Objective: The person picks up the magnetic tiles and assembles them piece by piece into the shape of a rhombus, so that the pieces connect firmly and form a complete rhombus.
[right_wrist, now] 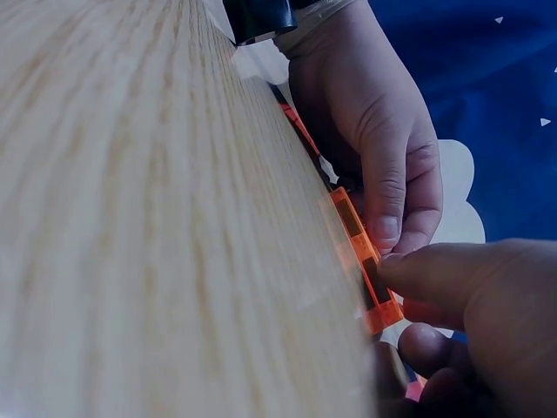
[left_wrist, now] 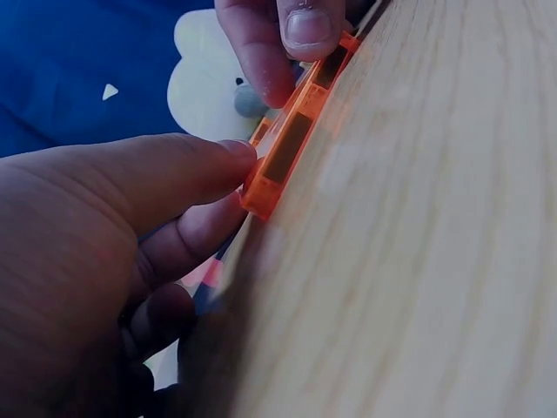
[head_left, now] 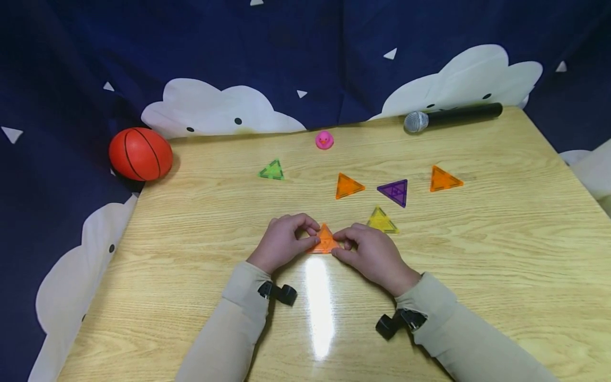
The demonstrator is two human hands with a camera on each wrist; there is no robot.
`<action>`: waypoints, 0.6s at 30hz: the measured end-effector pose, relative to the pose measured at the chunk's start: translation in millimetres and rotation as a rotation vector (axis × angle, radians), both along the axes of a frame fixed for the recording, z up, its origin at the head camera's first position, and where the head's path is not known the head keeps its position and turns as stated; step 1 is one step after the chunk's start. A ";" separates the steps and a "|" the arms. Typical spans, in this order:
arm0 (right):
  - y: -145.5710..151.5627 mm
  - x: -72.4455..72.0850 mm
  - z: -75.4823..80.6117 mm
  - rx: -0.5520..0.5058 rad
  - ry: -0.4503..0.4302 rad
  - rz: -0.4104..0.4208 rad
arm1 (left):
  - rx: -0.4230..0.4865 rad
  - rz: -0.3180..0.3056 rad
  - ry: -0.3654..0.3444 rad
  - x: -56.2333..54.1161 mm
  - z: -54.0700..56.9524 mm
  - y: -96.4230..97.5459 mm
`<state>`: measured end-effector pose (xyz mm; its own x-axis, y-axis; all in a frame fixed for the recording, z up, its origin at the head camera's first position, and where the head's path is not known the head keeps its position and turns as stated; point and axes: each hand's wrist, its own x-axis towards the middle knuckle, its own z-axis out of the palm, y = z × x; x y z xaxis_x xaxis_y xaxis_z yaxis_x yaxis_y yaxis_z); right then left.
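An orange triangular magnetic tile (head_left: 325,241) lies on the table between the two hands, its point facing the far side. At its left edge the left hand (head_left: 287,243) pinches it with thumb and index finger. The right hand (head_left: 374,253) pinches its right edge in the same way. Both wrist views show the tile's orange side (left_wrist: 287,150) low against the wood, with dark strips inside the frame. A yellow triangular tile (head_left: 381,220) lies just beyond the right hand, partly behind it.
Farther back lie a green triangle (head_left: 272,170), an orange triangle (head_left: 348,186), a purple triangle (head_left: 396,192) and another orange triangle (head_left: 444,179). A pink rubber duck (head_left: 324,140), a microphone (head_left: 458,115) and a red ball (head_left: 141,154) stand near the curtain (head_left: 334,58).
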<state>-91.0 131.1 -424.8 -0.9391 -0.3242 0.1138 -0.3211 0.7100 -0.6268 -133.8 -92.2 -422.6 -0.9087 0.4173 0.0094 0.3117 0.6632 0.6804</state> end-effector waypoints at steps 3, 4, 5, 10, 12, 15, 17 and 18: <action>-0.2 -0.1 0.4 0.001 -0.007 -0.003 | 0.032 0.005 -0.019 -0.3 -0.3 -1.0; 0.0 0.0 0.4 0.002 -0.009 -0.004 | 0.049 0.009 -0.030 -0.5 -0.4 -1.3; 0.0 0.0 0.7 0.002 -0.012 -0.006 | 0.069 0.014 -0.041 -0.7 -0.6 -1.9; -0.2 0.2 2.7 -0.001 -0.021 -0.012 | 0.173 0.070 -0.082 -3.7 -4.8 -5.1; -0.6 0.1 3.5 -0.001 -0.023 -0.013 | 0.209 0.107 -0.083 -5.9 -7.0 -6.9; -1.1 -0.2 4.1 -0.001 -0.022 -0.015 | 0.250 0.165 -0.071 -10.0 -10.6 -10.4; -1.2 -0.3 3.9 0.002 -0.019 -0.014 | 0.276 0.196 -0.056 -13.1 -12.2 -12.9; -1.1 -0.4 3.8 0.002 -0.019 -0.015 | 0.291 0.207 -0.050 -15.0 -13.4 -14.1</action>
<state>-91.4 130.0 -421.0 -0.9457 -0.3106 0.0953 -0.2987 0.7158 -0.6312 -148.8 -106.3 -436.0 -0.9761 0.2103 0.0544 0.1525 0.4847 0.8613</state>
